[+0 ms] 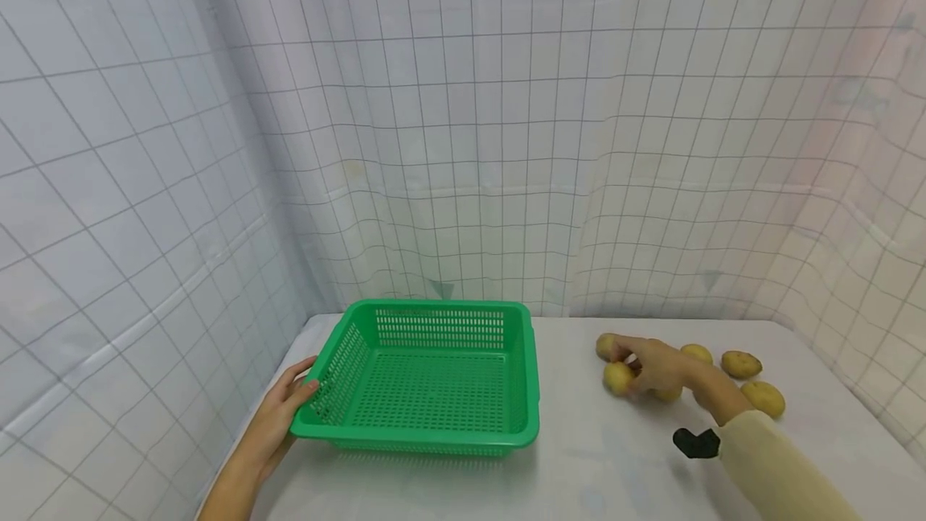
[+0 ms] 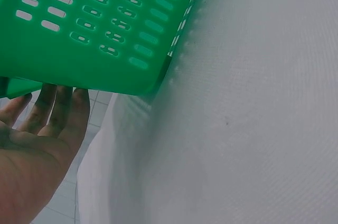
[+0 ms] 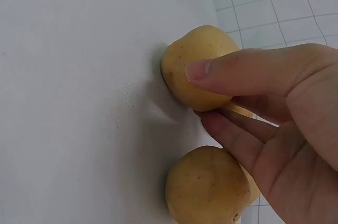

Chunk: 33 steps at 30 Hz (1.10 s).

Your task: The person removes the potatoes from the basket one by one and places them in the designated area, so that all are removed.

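Note:
A green slotted plastic basket (image 1: 427, 372) stands empty on the white table (image 1: 608, 465). My left hand (image 1: 285, 408) rests against its near left corner, fingers straight, their tips under the rim (image 2: 47, 102) of the basket (image 2: 95, 23). To the right lie several yellow potatoes. My right hand (image 1: 654, 368) reaches in among them and pinches one potato (image 1: 618, 378) between thumb and fingers. In the right wrist view the thumb (image 3: 237, 71) lies across that potato (image 3: 185, 63), and a second potato (image 3: 206, 187) sits just below the palm.
More potatoes lie behind and right of the hand (image 1: 741, 363) (image 1: 765, 397) (image 1: 606, 344). A grid-patterned white curtain (image 1: 463, 143) encloses the table on the left, back and right. A black wrist device (image 1: 696, 442) sits at my right sleeve.

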Available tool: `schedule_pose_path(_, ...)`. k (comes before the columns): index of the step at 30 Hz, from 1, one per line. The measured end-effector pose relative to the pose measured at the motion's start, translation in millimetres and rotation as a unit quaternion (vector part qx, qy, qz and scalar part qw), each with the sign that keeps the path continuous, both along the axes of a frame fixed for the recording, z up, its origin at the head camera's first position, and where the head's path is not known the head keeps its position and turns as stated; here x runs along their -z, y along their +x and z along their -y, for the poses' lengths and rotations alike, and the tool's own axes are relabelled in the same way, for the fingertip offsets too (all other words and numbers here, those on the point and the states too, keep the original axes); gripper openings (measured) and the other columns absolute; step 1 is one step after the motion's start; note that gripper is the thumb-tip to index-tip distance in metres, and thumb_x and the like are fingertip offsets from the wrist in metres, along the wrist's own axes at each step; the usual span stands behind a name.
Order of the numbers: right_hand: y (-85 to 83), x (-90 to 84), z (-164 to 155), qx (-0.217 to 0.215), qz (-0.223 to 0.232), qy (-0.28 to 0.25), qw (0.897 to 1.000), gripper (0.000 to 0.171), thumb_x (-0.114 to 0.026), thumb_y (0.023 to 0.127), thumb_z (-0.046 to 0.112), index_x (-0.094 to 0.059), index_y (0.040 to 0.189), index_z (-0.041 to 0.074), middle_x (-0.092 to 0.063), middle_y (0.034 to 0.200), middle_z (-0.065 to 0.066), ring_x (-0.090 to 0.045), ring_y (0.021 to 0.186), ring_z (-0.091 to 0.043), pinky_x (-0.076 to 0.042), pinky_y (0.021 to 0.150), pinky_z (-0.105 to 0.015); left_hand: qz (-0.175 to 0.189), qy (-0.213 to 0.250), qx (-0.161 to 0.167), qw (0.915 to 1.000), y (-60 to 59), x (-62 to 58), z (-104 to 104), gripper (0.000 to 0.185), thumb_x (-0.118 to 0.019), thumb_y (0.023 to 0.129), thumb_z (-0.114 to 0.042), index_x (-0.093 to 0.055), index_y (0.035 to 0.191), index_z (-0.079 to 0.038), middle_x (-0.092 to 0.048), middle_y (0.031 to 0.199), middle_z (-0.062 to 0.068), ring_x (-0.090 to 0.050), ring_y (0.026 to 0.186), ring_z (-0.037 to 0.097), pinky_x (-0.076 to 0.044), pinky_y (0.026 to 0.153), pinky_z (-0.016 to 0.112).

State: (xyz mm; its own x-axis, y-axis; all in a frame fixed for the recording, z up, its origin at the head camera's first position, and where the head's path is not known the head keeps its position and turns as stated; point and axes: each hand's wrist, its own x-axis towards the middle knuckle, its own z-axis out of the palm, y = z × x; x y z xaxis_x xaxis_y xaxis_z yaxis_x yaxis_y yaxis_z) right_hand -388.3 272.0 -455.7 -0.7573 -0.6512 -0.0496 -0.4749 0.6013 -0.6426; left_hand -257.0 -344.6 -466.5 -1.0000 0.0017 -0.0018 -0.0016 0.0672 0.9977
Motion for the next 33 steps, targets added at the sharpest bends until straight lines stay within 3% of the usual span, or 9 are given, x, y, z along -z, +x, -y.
schedule_pose_path(9,-1.2,-1.4,-1,0.036,0.003,0.004,0.999,0.041,-0.083,0.081,0.001,-0.063,0.115,0.009,-0.064,0.123,-0.009,-0.063,0.116,-0.037,-0.052,0.097,-0.052,-0.002,-0.009,0.005,0.9999,-1.1,-1.6,3,0.064,-0.05,0.112,-0.033,-0.019,0.162,-0.008,-0.034,0.154,0.021,-0.06,0.113,0.019,-0.054,0.089,0.031)
schedule_pose_path(18,-0.1,-1.1,1,0.043,-0.005,0.006,0.999,0.04,-0.084,0.082,0.007,-0.064,0.116,0.01,-0.063,0.12,-0.005,-0.063,0.113,-0.032,-0.051,0.096,-0.05,-0.007,-0.01,0.014,0.9998,-4.5,0.8,2,0.063,-0.05,0.112,-0.03,-0.019,0.162,-0.006,-0.034,0.154,0.022,-0.061,0.113,0.019,-0.054,0.089,0.031)
schedule_pose_path(25,-1.3,-5.1,-1,0.052,-0.005,-0.007,0.999,0.039,-0.085,0.084,0.011,-0.065,0.117,0.007,-0.064,0.123,-0.01,-0.063,0.116,-0.037,-0.051,0.097,-0.054,-0.002,-0.031,-0.01,0.9995,-6.7,0.5,1,0.063,-0.052,0.111,-0.032,-0.024,0.162,-0.007,-0.041,0.149,0.02,-0.063,0.108,0.019,-0.055,0.086,0.031)
schedule_pose_path(29,-2.0,-10.4,-2,0.04,-0.003,-0.017,0.999,0.032,-0.081,0.089,0.01,-0.066,0.117,0.006,-0.065,0.122,-0.01,-0.062,0.118,-0.04,-0.051,0.098,-0.054,-0.013,-0.101,-0.024,0.9945,-4.1,-2.3,4,0.064,-0.053,0.11,-0.035,-0.026,0.161,-0.007,-0.041,0.15,0.024,-0.059,0.116,0.025,-0.053,0.086,0.03)
schedule_pose_path(33,-2.6,-21.4,0,0.046,-0.018,-0.013,0.999,0.03,-0.079,0.091,0.011,-0.066,0.117,0.004,-0.065,0.121,-0.011,-0.062,0.116,-0.04,-0.052,0.097,-0.051,-0.051,-0.214,-0.036,0.9748,-2.0,-9.1,8,0.066,-0.057,0.108,-0.037,-0.031,0.16,-0.006,-0.044,0.148,0.025,-0.053,0.126,0.041,-0.054,0.088,0.039)
